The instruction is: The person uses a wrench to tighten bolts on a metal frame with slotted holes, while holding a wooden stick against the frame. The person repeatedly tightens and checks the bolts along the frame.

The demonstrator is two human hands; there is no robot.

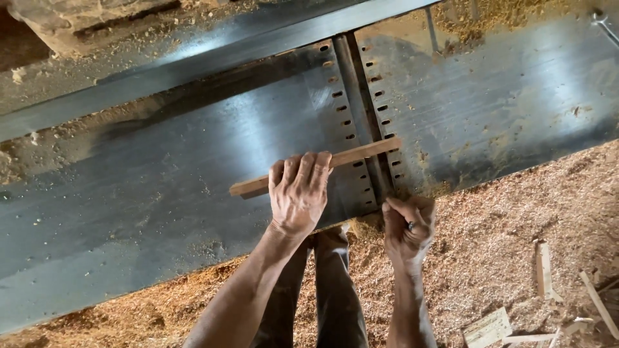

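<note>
A pale card-like scrap [487, 327], roughly rectangular, lies on the sawdust floor [503, 219] near the lower right, with thin wood offcuts [545, 269] scattered beside it. Whether it carries any marking is hard to tell from here.

The long steel machine table [148, 193] runs slantwise; its near edge meets the sawdust, and wide bare metal stretches away to the left of the hands. A perforated slot [361, 109] crosses the table near its middle.

The left hand [298, 193] lies flat over a narrow wooden strip [361, 153], fingers close together and curled over its far edge, pressing it onto the table. The strip spans the slot, both ends sticking out past the hand. The right hand [409, 224], wearing a ring, is closed in a loose fist at the table's near edge by the slot, just beside the strip but not on it.
</note>
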